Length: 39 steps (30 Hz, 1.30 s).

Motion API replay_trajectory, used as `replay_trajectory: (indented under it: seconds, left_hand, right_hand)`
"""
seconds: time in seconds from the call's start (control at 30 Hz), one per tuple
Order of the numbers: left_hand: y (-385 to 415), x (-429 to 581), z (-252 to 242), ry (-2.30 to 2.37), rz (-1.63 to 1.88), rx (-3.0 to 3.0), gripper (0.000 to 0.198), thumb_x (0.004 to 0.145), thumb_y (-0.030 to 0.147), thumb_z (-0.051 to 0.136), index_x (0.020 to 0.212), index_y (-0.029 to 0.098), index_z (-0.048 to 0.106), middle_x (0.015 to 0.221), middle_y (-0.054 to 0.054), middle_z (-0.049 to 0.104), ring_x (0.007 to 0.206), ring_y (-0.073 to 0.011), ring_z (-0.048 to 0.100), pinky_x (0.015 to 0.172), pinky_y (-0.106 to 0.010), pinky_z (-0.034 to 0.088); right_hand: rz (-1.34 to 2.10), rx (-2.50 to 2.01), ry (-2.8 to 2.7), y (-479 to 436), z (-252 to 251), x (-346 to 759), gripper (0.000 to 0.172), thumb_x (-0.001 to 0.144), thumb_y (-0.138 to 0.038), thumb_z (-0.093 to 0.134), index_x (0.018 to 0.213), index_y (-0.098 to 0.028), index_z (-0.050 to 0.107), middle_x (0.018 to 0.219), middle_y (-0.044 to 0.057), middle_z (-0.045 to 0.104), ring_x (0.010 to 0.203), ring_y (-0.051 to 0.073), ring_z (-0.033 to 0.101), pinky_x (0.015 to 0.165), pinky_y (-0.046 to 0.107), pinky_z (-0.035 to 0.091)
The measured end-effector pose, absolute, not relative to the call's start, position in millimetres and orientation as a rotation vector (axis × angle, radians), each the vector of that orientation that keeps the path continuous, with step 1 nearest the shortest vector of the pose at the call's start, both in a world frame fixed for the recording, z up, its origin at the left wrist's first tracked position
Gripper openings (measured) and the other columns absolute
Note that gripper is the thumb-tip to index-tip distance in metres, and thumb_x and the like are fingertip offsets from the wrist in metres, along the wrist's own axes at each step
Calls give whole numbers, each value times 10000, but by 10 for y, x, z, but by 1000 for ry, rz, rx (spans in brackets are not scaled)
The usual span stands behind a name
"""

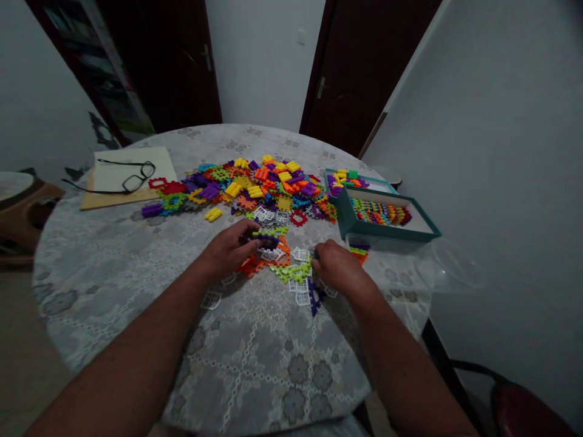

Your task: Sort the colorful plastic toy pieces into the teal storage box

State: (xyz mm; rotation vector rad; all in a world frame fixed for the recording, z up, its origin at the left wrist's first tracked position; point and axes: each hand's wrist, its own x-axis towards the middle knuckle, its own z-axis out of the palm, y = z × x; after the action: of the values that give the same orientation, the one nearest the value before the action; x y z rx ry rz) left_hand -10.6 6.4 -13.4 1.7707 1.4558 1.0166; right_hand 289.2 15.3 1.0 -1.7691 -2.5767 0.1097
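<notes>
My left hand (232,246) is closed on a small stack of plastic building pieces, with a lime green piece (272,232) and a dark purple piece (268,242) showing past the fingertips. My right hand (337,265) is at the right of the loose pieces, fingers curled together; a dark bit shows at the fingertips, too small to name. Between and below the hands lie orange toothed pieces (251,266), green toothed pieces (291,273), white lattice window pieces (300,254) and a purple triangular piece (314,297). One white lattice piece (211,300) lies apart, below my left wrist.
A heap of colourful pieces (243,189) spreads behind my hands. To the right stand a teal box (346,221) with rows of pieces, its teal-edged lid (382,184) with more pieces, and a clear plastic container (455,267). Eyeglasses (133,183) rest on papers (159,159) at the left.
</notes>
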Motion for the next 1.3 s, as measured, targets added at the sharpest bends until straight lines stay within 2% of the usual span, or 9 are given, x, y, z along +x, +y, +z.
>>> replay_trajectory:
  seconds: [0.17, 0.33, 0.5, 0.67, 0.77, 0.9, 1.07, 1.17, 1.3]
  left_hand:
    - [85, -118, -120, 1500, 1067, 1712, 318, 880, 460, 701, 1119, 250, 694, 1029, -63, 774, 895, -252, 722, 828, -390, 578]
    - [126, -199, -90, 1674, 1247, 1578, 330, 859, 446, 715, 1102, 226, 686, 946, -33, 739, 844, -228, 685, 783, -344, 551]
    - [190, -317, -108, 1780, 1473, 1319, 333, 847, 440, 728, 1089, 217, 682, 929, -32, 726, 839, -226, 664, 775, -341, 549]
    - [217, -353, -138, 1716, 1480, 1352, 289, 846, 423, 747, 1065, 245, 682, 892, -17, 717, 803, -217, 663, 746, -341, 554]
    - [200, -331, -138, 1654, 1436, 1488, 201, 849, 371, 747, 1003, 259, 682, 885, -13, 717, 828, -220, 673, 788, -352, 551]
    - [160, -284, -156, 1550, 1318, 1615, 193, 873, 339, 715, 1047, 257, 697, 989, -35, 755, 845, -221, 693, 799, -365, 549]
    - [117, -221, -204, 1422, 1134, 1765, 206, 891, 274, 662, 1093, 261, 705, 1032, -32, 758, 797, -206, 693, 801, -363, 561]
    - [119, -194, -220, 1365, 1115, 1898, 232, 851, 212, 661, 1073, 251, 718, 1064, -51, 744, 943, -233, 705, 924, -389, 565]
    - [151, -191, -264, 1276, 1182, 2023, 243, 824, 181, 652, 1050, 243, 715, 1172, -81, 717, 1170, -266, 675, 1083, -436, 525]
  right_hand:
    - [121, -1717, -2527, 232, -61, 2877, 174, 996, -238, 645, 1121, -193, 758, 1073, 141, 756, 957, 265, 730, 832, 338, 498]
    - [172, -1633, -2397, 313, -110, 2796, 262, 1054, -249, 579, 1245, -201, 752, 1175, 129, 787, 1089, 268, 733, 936, 347, 515]
    - [127, -1482, -2398, 431, -99, 2636, 329, 1039, -216, 614, 1349, -203, 722, 1300, 141, 744, 1216, 268, 697, 1042, 360, 520]
    - [79, -1465, -2520, 711, -24, 2388, 453, 1019, -174, 625, 1467, -227, 673, 1371, 142, 702, 1201, 269, 695, 1004, 341, 532]
    - [49, -1471, -2551, 860, -54, 2254, 430, 1006, -128, 594, 1411, -222, 706, 1315, 138, 701, 1165, 257, 690, 963, 320, 531]
    - [3, -1535, -2478, 910, -231, 2183, 281, 989, -143, 588, 1208, -190, 757, 1227, 151, 674, 1103, 261, 670, 916, 326, 536]
    - [-45, -1370, -2313, 878, -437, 2259, 194, 949, -151, 588, 1099, -171, 709, 1235, 165, 616, 1150, 275, 610, 1026, 372, 520]
    - [-34, -1222, -2267, 865, -417, 2302, 189, 909, -135, 556, 1057, -181, 663, 1171, 152, 619, 1161, 287, 581, 1074, 408, 489]
    - [191, -1046, -2267, 778, -314, 2255, 198, 890, -130, 484, 1018, -212, 611, 1026, 96, 632, 1050, 260, 598, 992, 375, 494]
